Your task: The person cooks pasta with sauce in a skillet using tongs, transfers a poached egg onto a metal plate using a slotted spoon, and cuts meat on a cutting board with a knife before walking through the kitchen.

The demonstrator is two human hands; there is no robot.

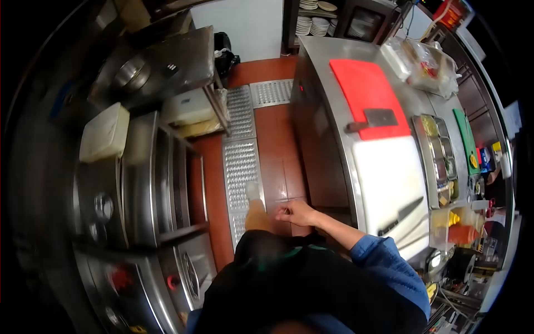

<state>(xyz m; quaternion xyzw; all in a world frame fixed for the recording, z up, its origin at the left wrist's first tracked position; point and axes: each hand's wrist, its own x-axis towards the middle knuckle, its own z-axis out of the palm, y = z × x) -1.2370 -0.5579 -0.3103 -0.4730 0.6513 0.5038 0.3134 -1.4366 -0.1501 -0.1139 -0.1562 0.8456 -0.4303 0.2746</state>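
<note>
My right hand (296, 213) hangs over the red tiled floor, to the left of the steel counter. Its fingers are loosely curled, with nothing visible in them, and it touches nothing. A blue sleeve covers the upper part of that arm. My left hand is out of view. On the counter (316, 49) lie a red cutting board (367, 83) with a cleaver (380, 117) across its near end, and a white cutting board (384, 167) with a dark-handled knife (410, 208) on it.
Metal trays of food (440, 150) and a green board (464, 136) sit farther right. Plastic-wrapped items (431, 67) lie at the counter's far end. On the left are a steel table (189, 58) with a bowl (132, 74) and a white container (104, 132). Metal grating (242, 161) runs along the floor.
</note>
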